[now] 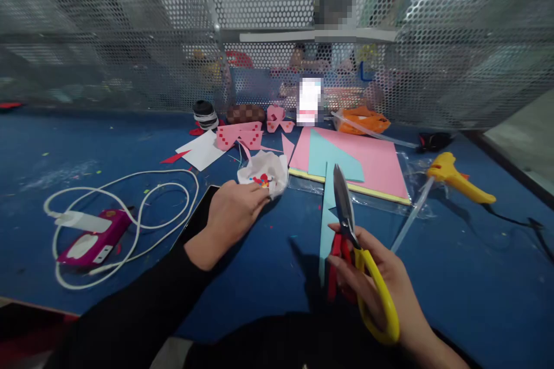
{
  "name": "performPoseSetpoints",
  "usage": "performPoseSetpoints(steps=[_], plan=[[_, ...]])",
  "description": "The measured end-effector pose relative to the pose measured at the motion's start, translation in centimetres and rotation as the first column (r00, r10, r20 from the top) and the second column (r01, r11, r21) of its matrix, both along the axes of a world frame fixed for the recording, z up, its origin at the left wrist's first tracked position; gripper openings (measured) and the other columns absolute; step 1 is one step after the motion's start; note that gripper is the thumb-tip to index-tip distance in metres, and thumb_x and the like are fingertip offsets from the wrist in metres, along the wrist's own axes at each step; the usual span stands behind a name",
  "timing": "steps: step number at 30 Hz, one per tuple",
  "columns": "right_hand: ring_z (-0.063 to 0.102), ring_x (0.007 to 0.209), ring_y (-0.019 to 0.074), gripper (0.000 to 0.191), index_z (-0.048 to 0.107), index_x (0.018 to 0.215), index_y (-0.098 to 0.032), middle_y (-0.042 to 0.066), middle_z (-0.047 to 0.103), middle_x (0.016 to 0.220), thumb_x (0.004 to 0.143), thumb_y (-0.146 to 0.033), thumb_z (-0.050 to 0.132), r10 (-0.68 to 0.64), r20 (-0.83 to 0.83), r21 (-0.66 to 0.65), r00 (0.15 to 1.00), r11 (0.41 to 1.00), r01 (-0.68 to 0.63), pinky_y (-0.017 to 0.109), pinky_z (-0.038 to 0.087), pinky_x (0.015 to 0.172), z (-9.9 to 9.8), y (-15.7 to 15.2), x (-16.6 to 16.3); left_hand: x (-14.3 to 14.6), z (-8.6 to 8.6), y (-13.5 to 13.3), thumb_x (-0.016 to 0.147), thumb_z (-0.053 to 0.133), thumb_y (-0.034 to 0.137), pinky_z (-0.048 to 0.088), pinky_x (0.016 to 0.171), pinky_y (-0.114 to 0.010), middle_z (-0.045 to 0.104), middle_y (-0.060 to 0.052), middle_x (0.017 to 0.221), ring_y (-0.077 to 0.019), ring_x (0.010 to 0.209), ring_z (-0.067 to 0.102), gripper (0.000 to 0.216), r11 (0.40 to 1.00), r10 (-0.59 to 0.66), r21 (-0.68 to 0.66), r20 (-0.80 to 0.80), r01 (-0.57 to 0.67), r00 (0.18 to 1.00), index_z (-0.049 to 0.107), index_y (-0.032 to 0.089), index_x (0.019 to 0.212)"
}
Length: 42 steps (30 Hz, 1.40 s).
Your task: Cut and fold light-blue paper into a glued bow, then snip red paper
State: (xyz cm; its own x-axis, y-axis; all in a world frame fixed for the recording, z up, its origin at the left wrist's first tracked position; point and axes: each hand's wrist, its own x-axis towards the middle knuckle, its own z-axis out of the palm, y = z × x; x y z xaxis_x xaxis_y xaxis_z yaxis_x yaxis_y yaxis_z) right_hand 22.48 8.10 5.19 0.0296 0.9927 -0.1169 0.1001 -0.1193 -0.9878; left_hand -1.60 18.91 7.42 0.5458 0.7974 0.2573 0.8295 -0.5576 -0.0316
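My left hand point(234, 213) reaches to the near edge of a crumpled white paper point(277, 170), fingers closed together. Small red, blue and orange paper bits point(262, 180) lie inside it. I cannot make out whether anything is pinched between those fingertips. In my right hand point(385, 265) are yellow-handled scissors point(344, 202), blades pointing up and away from me. A red piece point(334, 277), partly hidden by the fingers, is also at this hand. Behind the scissors lies a notched light blue paper strip point(328, 202).
Pink sheets point(381, 164) with a light blue piece point(331, 155) lie ahead. A yellow glue gun point(459, 176) is at right, a purple power bank point(97, 239) with a white cable at left. Pink cut-outs point(240, 135) and a lit phone point(309, 101) stand near the perforated metal screen point(277, 6).
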Motion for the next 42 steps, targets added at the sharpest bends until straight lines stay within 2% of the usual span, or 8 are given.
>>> performPoseSetpoints(steps=[11, 15, 19, 21, 23, 27, 38, 42], plan=[[0.053, 0.046, 0.0101, 0.041, 0.063, 0.116, -0.023, -0.006, 0.056, 0.06, 0.078, -0.035, 0.076, -0.047, -0.014, 0.062, 0.999, 0.997, 0.048, 0.02, 0.048, 0.041, 0.9, 0.2, 0.2, 0.1, 0.5, -8.4, 0.096, 0.047, 0.014, 0.031, 0.058, -0.036, 0.071, -0.001, 0.078, -0.0188, 0.061, 0.059, 0.021, 0.98, -0.166, 0.113, -0.015, 0.166, 0.986, 0.068, 0.015, 0.097], [0.054, 0.047, 0.0113, 0.038, 0.064, 0.114, -0.025, -0.005, 0.057, 0.062, 0.079, -0.033, 0.076, -0.043, -0.041, 0.092, 0.998, 0.995, 0.047, 0.022, 0.048, 0.042, 1.8, 0.1, -0.1, -0.3, 0.7, -9.3, 0.094, 0.058, 0.031, 0.045, 0.068, -0.036, 0.075, -0.01, 0.105, -0.0229, 0.083, 0.069, 0.029, 0.991, -0.117, 0.091, 0.204, 0.101, 0.972, 0.065, 0.013, 0.114], [0.055, 0.048, 0.0106, 0.036, 0.064, 0.112, -0.027, -0.006, 0.057, 0.065, 0.078, -0.028, 0.076, 0.008, -0.045, 0.123, 0.999, 0.992, -0.003, 0.022, 0.05, 0.044, 3.8, 0.2, -1.7, 0.4, 1.6, -10.3, 0.091, 0.062, 0.029, 0.051, 0.075, -0.028, 0.077, -0.006, 0.097, -0.0194, 0.085, 0.071, 0.019, 0.997, 0.007, -0.067, 0.525, 0.033, 0.851, 0.07, 0.021, 0.106], [0.053, 0.047, 0.01, 0.035, 0.064, 0.108, -0.026, -0.006, 0.057, 0.064, 0.076, -0.025, 0.076, 0.016, -0.047, 0.146, 0.999, 0.989, -0.009, 0.022, 0.048, 0.042, 4.7, 0.4, -3.0, 1.2, 2.1, -10.6, 0.085, 0.07, 0.037, 0.052, 0.068, -0.027, 0.078, -0.002, 0.089, -0.0174, 0.073, 0.07, 0.024, 0.943, 0.16, -0.323, 0.638, 0.074, 0.753, 0.07, 0.024, 0.105], [0.051, 0.045, 0.0092, 0.033, 0.064, 0.107, -0.024, -0.007, 0.057, 0.062, 0.075, -0.023, 0.075, 0.041, -0.074, 0.163, 0.996, 0.986, -0.028, 0.021, 0.045, 0.039, 5.3, 0.7, -4.2, 1.9, 2.6, -10.6, 0.079, 0.074, 0.041, 0.051, 0.062, -0.026, 0.077, 0.001, 0.083, -0.0163, 0.066, 0.068, 0.027, 0.796, 0.351, -0.583, 0.666, 0.165, 0.658, 0.071, 0.026, 0.101], [0.046, 0.04, 0.0069, 0.034, 0.062, 0.109, -0.023, -0.008, 0.057, 0.059, 0.077, -0.022, 0.073, 0.113, -0.147, 0.131, 0.983, 0.987, -0.093, 0.019, 0.04, 0.036, 5.4, 1.3, -5.6, 2.1, 3.2, -10.2, 0.084, 0.066, 0.035, 0.044, 0.057, -0.023, 0.068, 0.003, 0.063, -0.0131, 0.058, 0.059, 0.019, 0.588, 0.548, -0.757, 0.632, 0.285, 0.548, 0.067, 0.022, 0.07], [0.057, 0.048, 0.0113, 0.034, 0.062, 0.111, -0.025, -0.006, 0.059, 0.063, 0.078, -0.03, 0.072, 0.178, -0.077, 0.115, 0.981, 0.979, -0.168, 0.023, 0.046, 0.041, 5.5, 3.0, -6.5, -0.7, 3.6, -9.5, 0.084, 0.062, 0.037, 0.034, 0.052, -0.024, 0.057, 0.004, 0.058, -0.0118, 0.055, 0.047, 0.025, 0.533, 0.472, -0.813, 0.515, 0.233, 0.716, 0.061, 0.02, 0.066], [0.057, 0.05, 0.0108, 0.034, 0.062, 0.108, -0.024, -0.006, 0.059, 0.065, 0.076, -0.027, 0.073, 0.141, -0.086, 0.135, 0.986, 0.982, -0.129, 0.023, 0.049, 0.045, 5.3, 2.9, -7.1, -0.4, 3.7, -8.8, 0.081, 0.067, 0.036, 0.046, 0.064, -0.026, 0.069, 0.0, 0.076, -0.0154, 0.07, 0.061, 0.016, 0.515, 0.585, -0.795, 0.599, 0.321, 0.546, 0.067, 0.02, 0.084]])
